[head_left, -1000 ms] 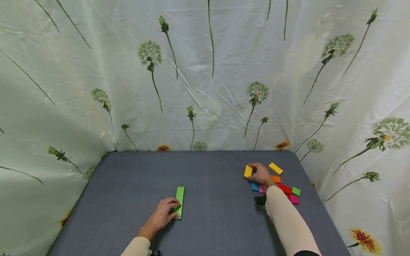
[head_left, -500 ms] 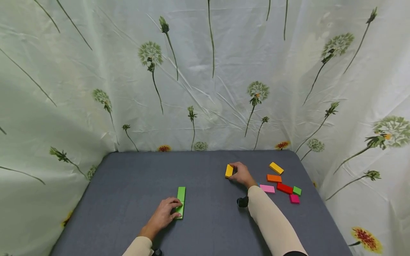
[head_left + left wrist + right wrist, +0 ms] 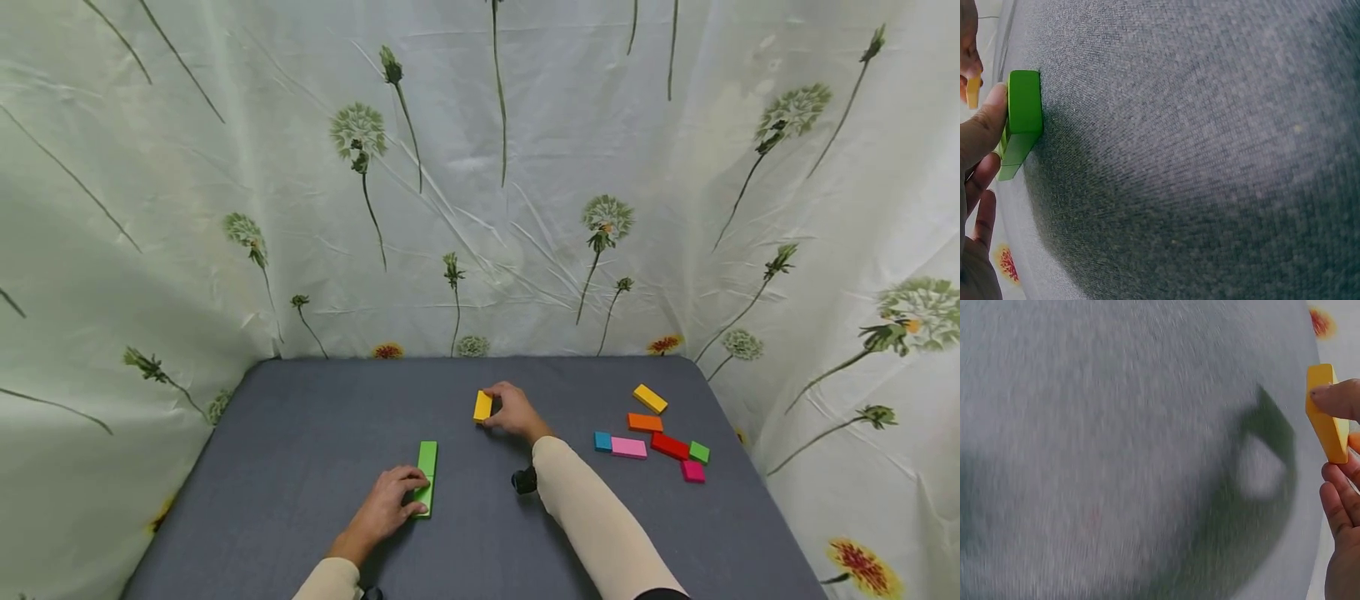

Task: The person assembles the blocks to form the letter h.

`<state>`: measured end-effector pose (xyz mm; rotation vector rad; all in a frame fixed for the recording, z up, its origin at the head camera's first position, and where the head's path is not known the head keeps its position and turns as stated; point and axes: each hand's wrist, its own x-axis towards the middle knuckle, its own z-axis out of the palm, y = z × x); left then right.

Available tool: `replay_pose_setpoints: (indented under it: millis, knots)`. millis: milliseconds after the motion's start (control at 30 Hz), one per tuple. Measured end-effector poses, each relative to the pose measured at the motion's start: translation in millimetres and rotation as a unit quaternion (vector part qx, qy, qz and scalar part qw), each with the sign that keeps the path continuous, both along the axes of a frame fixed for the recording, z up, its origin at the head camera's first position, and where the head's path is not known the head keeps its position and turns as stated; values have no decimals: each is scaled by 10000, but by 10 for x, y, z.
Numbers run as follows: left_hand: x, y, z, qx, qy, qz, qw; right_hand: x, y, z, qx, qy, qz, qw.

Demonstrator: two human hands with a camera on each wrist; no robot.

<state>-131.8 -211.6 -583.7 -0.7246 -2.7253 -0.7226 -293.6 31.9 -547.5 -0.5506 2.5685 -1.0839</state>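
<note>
**2 hands, 2 blocks on a grey table**

The right hand [image 3: 513,412] holds a yellow block [image 3: 482,406] above the grey table [image 3: 300,433], near the table's middle and toward the far edge. Its fingers are curled, pinching the block from the side; in the right wrist view a fingertip [image 3: 1335,400] presses the yellow block's [image 3: 1327,412] face, and the block casts a shadow on the cloth, so it is lifted clear of the surface.

The left hand [image 3: 386,508] rests on the near end of a long green block [image 3: 426,477], which lies flat on the table, pointing away from the person. The fingers curl loosely over the block's near end. In the left wrist view the thumb [image 3: 982,131] lies against the side of the green block [image 3: 1022,122], and that block shows a seam across its length, so it may be 2 pieces set end to end; I cannot tell for sure.

The yellow block is well apart from the green one, farther back and to its right.

On the table's right side lie 6 more blocks in a loose group: a second yellow block [image 3: 649,398], an orange block [image 3: 644,422], a blue block [image 3: 602,441] touching a pink block [image 3: 628,447], a red block [image 3: 670,447], a small green block [image 3: 699,452] and a magenta block [image 3: 692,471].

A floral curtain [image 3: 480,183] hangs behind and beside the table.
</note>
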Motion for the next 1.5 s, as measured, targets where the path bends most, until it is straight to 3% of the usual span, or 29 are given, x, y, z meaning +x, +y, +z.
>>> replay_pose_setpoints:
  millis: [300,600,833,967,1233,1500]
  knots:
    - [-7,14,19,-49,-491,147,9987,70,-341,34,182,-7,486,9987]
    - [1,23,15,-59,-464,209,9987,127,-606,18,243,-38,666,9975]
    - [14,12,-12,-30,-368,77,9993,229,-722,-21,430,88,823,9956]
    - [10,15,-29,-20,-269,84,9996,270,-757,-62,417,125,815,9957]
    - [5,7,-7,-66,-646,235,9976,319,-816,-137,363,235,742,9963]
    - [7,-9,7,-111,-660,259,9974,355,-837,-186,154,303,668,9972]
